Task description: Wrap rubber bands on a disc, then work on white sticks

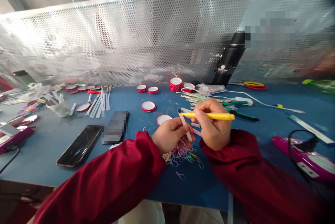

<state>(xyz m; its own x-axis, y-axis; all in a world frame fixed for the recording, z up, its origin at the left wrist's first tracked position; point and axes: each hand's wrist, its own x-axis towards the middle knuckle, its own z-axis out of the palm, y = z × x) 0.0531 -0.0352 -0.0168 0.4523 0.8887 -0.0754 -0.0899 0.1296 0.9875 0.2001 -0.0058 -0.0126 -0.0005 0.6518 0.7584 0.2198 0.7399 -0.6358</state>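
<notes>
My left hand (167, 135) pinches a short, pale flat craft stick (187, 134) with a dark upper end. In my right hand (216, 131) is a yellow marker pen (221, 116), its tip pointing left at the stick just under the dark end. Whether the tip touches the stick is hard to tell. Below the hands lies a tangled pile of thin coloured loops (183, 157), and one purple loop (180, 175) rests apart from it. A red-rimmed round lid (163, 119) is partly hidden behind my left hand.
Two phones (80, 145) lie left of my arm. More red-rimmed lids (148, 106), glue sticks (98, 105) and green-handled pliers (246, 114) are scattered about. A black bottle (229, 61) leans by the perforated metal screen (162, 39). Purple power strips (309, 163) sit at both sides.
</notes>
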